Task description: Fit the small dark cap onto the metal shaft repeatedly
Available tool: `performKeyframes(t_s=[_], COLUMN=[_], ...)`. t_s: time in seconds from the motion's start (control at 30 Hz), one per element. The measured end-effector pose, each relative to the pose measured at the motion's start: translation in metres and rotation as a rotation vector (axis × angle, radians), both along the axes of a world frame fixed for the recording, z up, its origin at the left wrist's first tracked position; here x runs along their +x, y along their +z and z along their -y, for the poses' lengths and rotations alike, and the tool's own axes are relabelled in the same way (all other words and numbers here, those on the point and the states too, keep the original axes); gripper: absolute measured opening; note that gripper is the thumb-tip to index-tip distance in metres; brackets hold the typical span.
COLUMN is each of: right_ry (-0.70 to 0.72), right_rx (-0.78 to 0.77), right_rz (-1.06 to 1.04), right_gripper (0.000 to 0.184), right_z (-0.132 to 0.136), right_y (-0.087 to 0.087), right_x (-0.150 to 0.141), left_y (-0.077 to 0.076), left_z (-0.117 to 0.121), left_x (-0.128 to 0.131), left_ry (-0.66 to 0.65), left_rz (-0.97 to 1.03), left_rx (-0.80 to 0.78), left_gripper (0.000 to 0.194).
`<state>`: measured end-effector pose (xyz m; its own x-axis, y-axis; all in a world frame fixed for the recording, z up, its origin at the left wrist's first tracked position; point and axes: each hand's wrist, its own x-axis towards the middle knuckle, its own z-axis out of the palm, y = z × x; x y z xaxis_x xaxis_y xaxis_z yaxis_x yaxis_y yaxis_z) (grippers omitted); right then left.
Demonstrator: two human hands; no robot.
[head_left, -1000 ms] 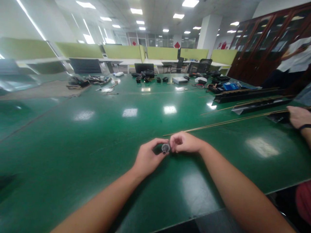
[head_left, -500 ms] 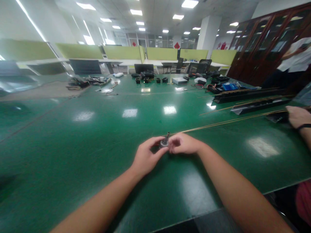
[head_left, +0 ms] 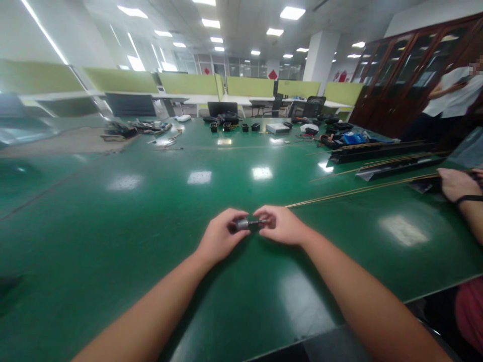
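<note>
We find the metal part [head_left: 242,224] near the middle of the green table [head_left: 151,201], lying lengthwise between the two hands, its broader body to the left and its narrow end to the right. The left hand [head_left: 217,239] pinches the body between thumb and fingers, a grip that we judge keeps it steady and leaves the narrow end exposed. The right hand [head_left: 285,226] is curled around that end, thumb and forefinger apart; we cannot tell whether its fingertips touch the part. We judge that the facing hands let one support the body while the other has access to the end

Just beyond the right hand, we note thin rods [head_left: 339,193] running towards the far right, where another person's hand [head_left: 457,185] is beside a dark channel [head_left: 424,184]; contact there we cannot confirm. Two longer black channels [head_left: 400,164] lie farther off, with more rods along them, probably because their length suits such slender stock. Small black blocks [head_left: 245,127] and a pale box [head_left: 277,128] sit at the far side
</note>
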<state>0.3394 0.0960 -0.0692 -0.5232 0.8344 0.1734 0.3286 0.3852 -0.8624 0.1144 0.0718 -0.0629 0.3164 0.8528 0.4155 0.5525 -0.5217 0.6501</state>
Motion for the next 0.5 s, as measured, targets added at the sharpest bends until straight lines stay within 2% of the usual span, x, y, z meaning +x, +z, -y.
performKeyframes(t_s=[0.2,0.5], right_ry=[-0.037,-0.016], right_rx=[0.145,0.239], right_rz=[0.111,0.136], right_gripper=[0.044,0.039], right_z=[0.0031,0.0060], right_y=[0.0034,0.0084], right_x=[0.0019,-0.0002], left_y=[0.0019,-0.0009], left_z=[0.0024,-0.0007], left_x=[0.0048,0.0029], left_ry=[-0.011,-0.055], left_rz=[0.056,0.012], left_rx=[-0.031,-0.045], left_gripper=[0.026,0.025])
